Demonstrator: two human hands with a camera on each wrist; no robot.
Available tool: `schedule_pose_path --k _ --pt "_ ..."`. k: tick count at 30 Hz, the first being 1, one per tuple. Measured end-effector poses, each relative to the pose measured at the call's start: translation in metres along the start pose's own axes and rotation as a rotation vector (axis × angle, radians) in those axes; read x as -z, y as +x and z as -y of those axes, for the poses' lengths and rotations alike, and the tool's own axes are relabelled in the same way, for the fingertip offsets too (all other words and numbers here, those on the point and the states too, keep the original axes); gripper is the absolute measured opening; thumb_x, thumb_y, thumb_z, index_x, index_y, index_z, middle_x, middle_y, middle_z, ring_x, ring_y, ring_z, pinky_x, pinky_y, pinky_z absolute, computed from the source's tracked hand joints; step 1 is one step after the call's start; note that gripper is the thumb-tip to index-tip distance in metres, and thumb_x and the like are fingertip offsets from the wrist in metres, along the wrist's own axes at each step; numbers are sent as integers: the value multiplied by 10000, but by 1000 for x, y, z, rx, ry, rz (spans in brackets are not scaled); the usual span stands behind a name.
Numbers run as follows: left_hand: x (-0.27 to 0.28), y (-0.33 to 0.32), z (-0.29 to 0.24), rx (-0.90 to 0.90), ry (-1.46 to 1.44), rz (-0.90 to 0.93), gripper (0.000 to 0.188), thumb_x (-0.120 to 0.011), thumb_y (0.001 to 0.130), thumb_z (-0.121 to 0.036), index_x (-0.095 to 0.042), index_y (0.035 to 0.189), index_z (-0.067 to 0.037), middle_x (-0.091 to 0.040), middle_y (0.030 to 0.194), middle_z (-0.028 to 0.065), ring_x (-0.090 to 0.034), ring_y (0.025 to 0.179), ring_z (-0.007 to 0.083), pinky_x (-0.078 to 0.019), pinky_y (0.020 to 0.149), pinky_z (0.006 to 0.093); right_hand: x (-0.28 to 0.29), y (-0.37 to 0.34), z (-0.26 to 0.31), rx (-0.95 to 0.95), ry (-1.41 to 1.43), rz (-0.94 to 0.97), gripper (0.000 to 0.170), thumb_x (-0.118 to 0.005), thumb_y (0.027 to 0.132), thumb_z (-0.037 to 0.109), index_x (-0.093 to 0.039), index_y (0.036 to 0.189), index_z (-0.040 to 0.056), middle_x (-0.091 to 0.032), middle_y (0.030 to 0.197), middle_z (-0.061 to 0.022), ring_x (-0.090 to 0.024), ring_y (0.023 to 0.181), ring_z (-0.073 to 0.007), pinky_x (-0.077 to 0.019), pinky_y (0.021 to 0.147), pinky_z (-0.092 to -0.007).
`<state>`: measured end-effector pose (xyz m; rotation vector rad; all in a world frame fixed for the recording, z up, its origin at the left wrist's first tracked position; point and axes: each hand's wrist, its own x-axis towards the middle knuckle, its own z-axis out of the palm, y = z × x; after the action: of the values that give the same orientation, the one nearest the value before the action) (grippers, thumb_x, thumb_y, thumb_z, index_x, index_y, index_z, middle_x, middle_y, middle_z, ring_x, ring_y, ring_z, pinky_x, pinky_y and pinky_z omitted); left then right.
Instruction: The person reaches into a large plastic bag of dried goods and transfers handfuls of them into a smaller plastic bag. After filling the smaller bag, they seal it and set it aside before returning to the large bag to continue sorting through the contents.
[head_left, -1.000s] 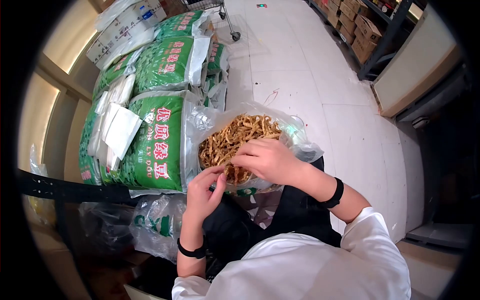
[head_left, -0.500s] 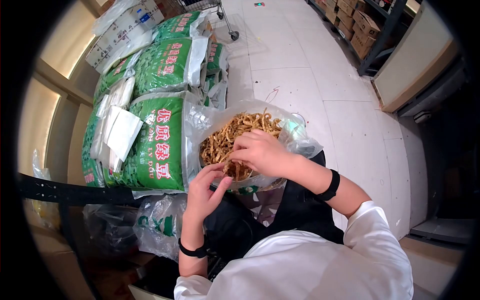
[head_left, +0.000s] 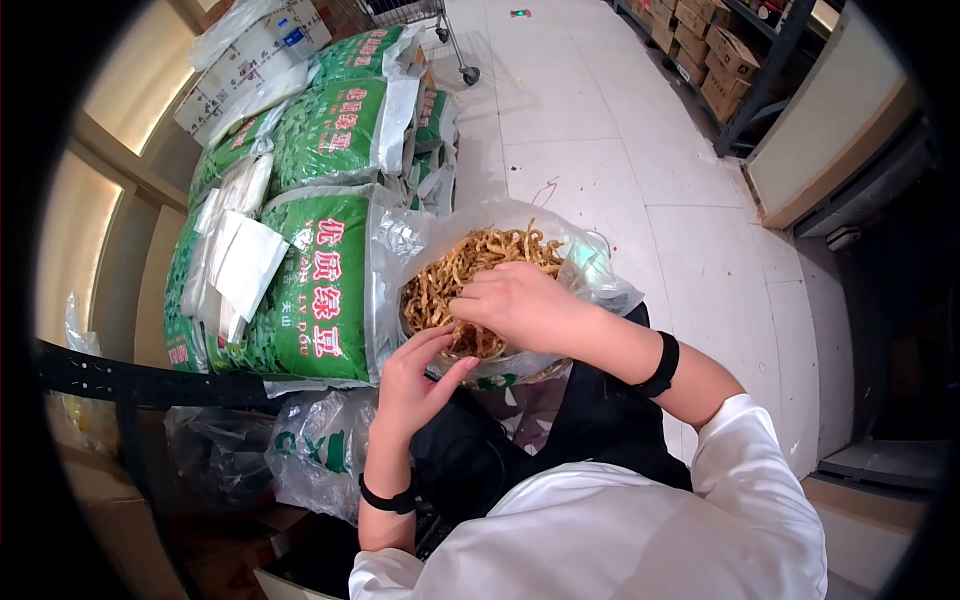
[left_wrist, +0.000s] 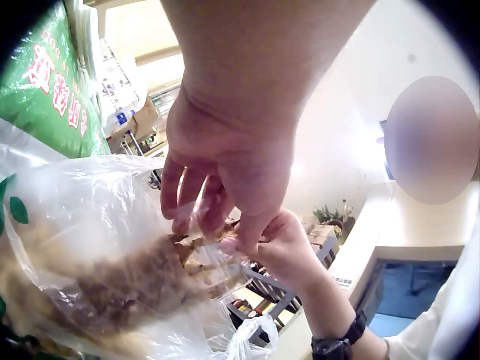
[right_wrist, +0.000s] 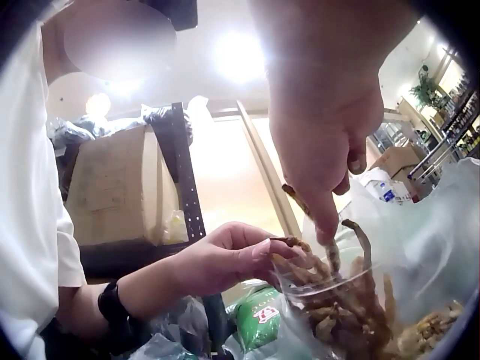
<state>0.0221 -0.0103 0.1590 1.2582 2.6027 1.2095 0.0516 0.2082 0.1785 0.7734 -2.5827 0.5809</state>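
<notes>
A clear plastic bag (head_left: 530,215) between the knees holds a heap of twisted dried brown strips (head_left: 445,265). My right hand (head_left: 525,305) reaches over the near side of the heap with bent fingers. In the right wrist view, that right hand (right_wrist: 326,161) pinches a brown strip (right_wrist: 294,196), its index finger pointing down among others. At the near left rim, my left hand (head_left: 405,385) has its thumb spread from its nearly straight fingers. The right wrist view has the left thumb right beside the strip ends, above the clear rim (right_wrist: 322,286).
Green printed sacks (head_left: 310,280) are stacked at the left, with white sheets (head_left: 245,260) on top. A dark metal shelf bar (head_left: 150,385) and crumpled plastic (head_left: 310,450) are at lower left. A cart (head_left: 450,50) stands at the back; cartons (head_left: 730,70) fill shelving at right.
My right hand has shifted slightly left and down over the strips, closer to the left hand. The left thumb has spread farther from its fingers.
</notes>
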Motion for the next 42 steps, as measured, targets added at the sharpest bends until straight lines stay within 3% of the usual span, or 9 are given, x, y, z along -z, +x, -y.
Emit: schedule_pose_path --k 12,21,23,27,29,33,36,38,42 --pt "4 -1 5 47 -30 -38 342 -806 771 -181 -699 1001 49 -696 1072 182 -687 970 311 -538 838 347 0 4 -2 65 22 -23 116 -629 759 107 -565 855 100 -567 815 -49 -636 795 -241 -491 660 -375" --pt "2 -3 7 42 -21 -29 353 -801 779 -198 -696 1008 49 -692 1094 181 -687 974 311 -538 840 346 -17 4 -13 -80 95 20 101 -635 765 113 -558 828 101 -623 717 -47 -665 710 -281 -497 569 -397" --pt "2 -3 6 61 -27 -40 347 -803 776 -176 -695 1018 48 -692 1102 178 -682 994 302 -527 867 347 -17 5 -11 -90 -39 54 68 -619 774 116 -569 816 98 -639 726 -56 -672 721 -280 -503 569 -401" --pt "2 -2 4 117 -41 -74 360 -807 772 -156 -687 1045 45 -690 1109 176 -678 1012 290 -517 890 342 -18 4 -7 -97 -38 80 68 -609 777 119 -590 837 92 -642 733 -57 -674 723 -282 -510 574 -407" --pt "1 -2 4 102 -36 -71 363 -806 772 -154 -685 1051 44 -690 1108 176 -679 1009 289 -518 887 339 -22 6 -6 -125 -80 185 83 -614 769 120 -611 846 89 -636 751 -68 -679 718 -280 -515 575 -408" --pt "-1 -2 5 95 -40 -87 364 -806 774 -154 -683 1053 45 -687 1108 177 -680 1003 286 -520 882 335 -34 5 -8 -75 -41 78 50 -622 749 120 -626 771 75 -609 805 -86 -673 735 -274 -517 573 -399" --pt "0 -2 5 120 -57 -88 370 -806 772 -158 -682 1054 46 -688 1111 175 -680 1003 290 -519 887 342 -37 7 -7 -125 -59 35 66 -628 729 119 -642 687 70 -570 888 -103 -647 856 -265 -515 672 -381" --pt "-1 -2 6 84 -38 -73 377 -802 778 -178 -683 1059 44 -688 1103 178 -681 994 299 -527 873 345 -35 7 -6 -149 -190 41 77 -635 712 124 -678 673 73 -526 929 -99 -583 1000 -267 -469 823 -374" --pt "-2 -1 3 50 -33 -40 381 -793 792 -203 -687 1064 42 -686 1105 184 -680 998 311 -533 867 351 -38 5 -6 -158 -266 133 155 -627 722 165 -724 757 49 -603 1055 -130 -553 1066 -268 -411 905 -366"
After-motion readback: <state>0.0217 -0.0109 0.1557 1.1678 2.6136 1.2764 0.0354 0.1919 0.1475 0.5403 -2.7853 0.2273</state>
